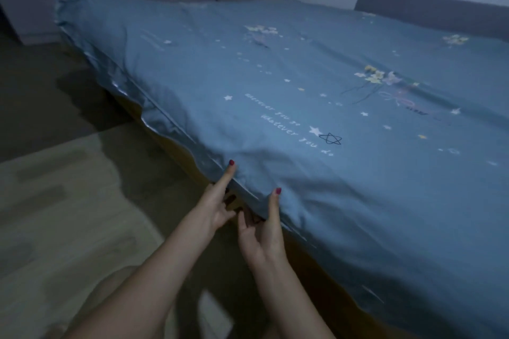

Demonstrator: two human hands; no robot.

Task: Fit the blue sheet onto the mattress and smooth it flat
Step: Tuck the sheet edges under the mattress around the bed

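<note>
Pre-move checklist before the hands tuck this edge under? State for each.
1. Both hands at the near edge: ok. Left hand and right hand are side by side there.
2. Thumbs on the blue sheet: ok. Grip by the other fingers: cannot tell, hidden under the edge.
3. Sheet covers the mattress top: ok.
4. Fabric smooth near the hands: not ok, wrinkled.
5. Far corner fitted: cannot tell, bunched and blurred.
6. Edge hem tucked: not ok, it hangs wavy.

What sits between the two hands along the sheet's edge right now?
Head view: only the blue sheet's shiny hem, a short wrinkled stretch. The left hand and right hand both touch that edge, thumbs up on the fabric; nothing else lies between them.
</note>
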